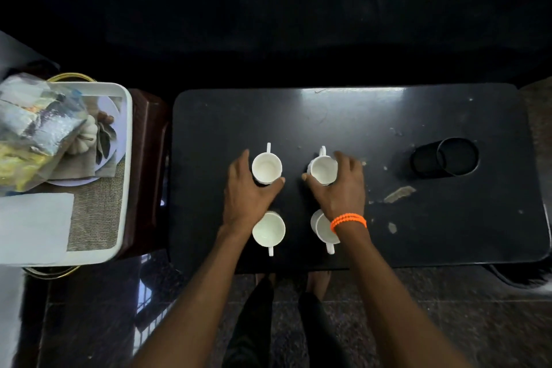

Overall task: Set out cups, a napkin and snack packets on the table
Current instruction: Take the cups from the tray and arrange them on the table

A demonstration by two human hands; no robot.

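Several white cups stand upright on the black table (343,116). My left hand (246,188) wraps around the far left cup (266,167), whose handle points away from me. My right hand (340,188), with an orange bead bracelet on the wrist, grips the far right cup (322,167). A near left cup (268,229) and a near right cup (321,225) sit under my wrists, handles toward me. Snack packets (33,134) and a white napkin (33,221) lie in the white tray (127,134) at the left.
A black round holder (445,160) lies on its side at the table's right. The tabletop has chipped patches near it. The tray rests on a brown stool left of the table and also holds a plate and burlap mat. My feet show below the table's near edge.
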